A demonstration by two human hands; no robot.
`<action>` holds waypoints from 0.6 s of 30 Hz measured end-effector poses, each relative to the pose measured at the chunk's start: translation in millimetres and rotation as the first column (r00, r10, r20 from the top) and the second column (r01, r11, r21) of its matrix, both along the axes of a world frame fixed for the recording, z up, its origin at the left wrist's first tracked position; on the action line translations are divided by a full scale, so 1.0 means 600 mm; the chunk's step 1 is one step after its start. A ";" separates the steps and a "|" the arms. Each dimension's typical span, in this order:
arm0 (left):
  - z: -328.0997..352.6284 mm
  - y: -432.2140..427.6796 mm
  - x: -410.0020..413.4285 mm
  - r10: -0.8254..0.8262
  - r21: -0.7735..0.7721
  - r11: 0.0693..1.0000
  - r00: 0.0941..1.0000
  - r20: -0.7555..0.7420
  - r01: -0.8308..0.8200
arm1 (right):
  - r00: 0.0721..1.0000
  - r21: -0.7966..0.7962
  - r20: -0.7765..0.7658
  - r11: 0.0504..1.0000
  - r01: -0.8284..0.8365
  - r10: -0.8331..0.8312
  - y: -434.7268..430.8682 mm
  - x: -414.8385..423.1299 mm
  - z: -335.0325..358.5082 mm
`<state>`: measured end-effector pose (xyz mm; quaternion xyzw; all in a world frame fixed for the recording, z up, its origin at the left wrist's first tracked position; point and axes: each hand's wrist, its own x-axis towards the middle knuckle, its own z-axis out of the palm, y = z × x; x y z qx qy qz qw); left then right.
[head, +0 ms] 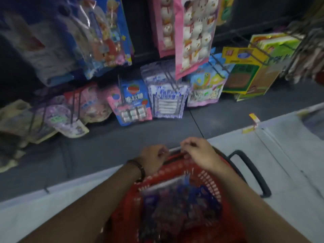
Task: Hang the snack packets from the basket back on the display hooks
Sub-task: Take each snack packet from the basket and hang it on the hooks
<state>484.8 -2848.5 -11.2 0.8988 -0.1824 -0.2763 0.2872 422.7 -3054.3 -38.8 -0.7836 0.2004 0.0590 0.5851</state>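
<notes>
A single view, from a wide-angle camera worn on the head, faces forward and steeply down. The red basket (206, 174) sits very near, low at centre, almost straight below. The hanging packets (168, 95) lie farther off across the top (straight edges bow toward the corners), and the frame is tilted, with the floor (105, 142) rising to the right.

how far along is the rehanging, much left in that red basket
Done: hanging packets fill the display hooks, though which were rehung is unclear. In hand: left hand and right hand are at the far rim of the red basket; blur hides whether either holds a packet. Left: a pile of packets lies in it, so much remains.
</notes>
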 end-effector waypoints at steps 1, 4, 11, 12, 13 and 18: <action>0.015 0.017 -0.027 -0.069 0.039 0.997 0.997 -0.029 0.070 | 0.996 -0.069 -0.048 0.994 -0.082 0.079 0.005 -0.010 0.008; 0.012 0.067 -0.093 -0.235 0.165 0.954 0.966 -0.104 0.250 | 0.943 -0.208 -0.207 0.930 -0.303 0.260 0.025 -0.040 -0.012; -0.059 0.120 -0.157 -0.222 0.323 0.901 0.947 -0.231 0.290 | 0.734 -0.153 -0.582 0.840 -0.520 0.348 0.084 -0.137 -0.172; -0.059 0.118 -0.154 -0.247 0.340 0.881 0.932 -0.266 0.330 | 0.711 -0.132 -0.629 0.857 -0.497 0.315 0.093 -0.152 -0.195; -0.058 0.113 -0.149 -0.251 0.337 0.877 0.924 -0.289 0.343 | 0.690 -0.110 -0.666 0.877 -0.468 0.284 0.100 -0.168 -0.221; -0.063 0.090 -0.111 -0.291 0.381 0.842 0.917 -0.274 0.381 | 0.781 -0.211 -0.625 0.966 -0.152 -0.014 0.142 -0.172 -0.272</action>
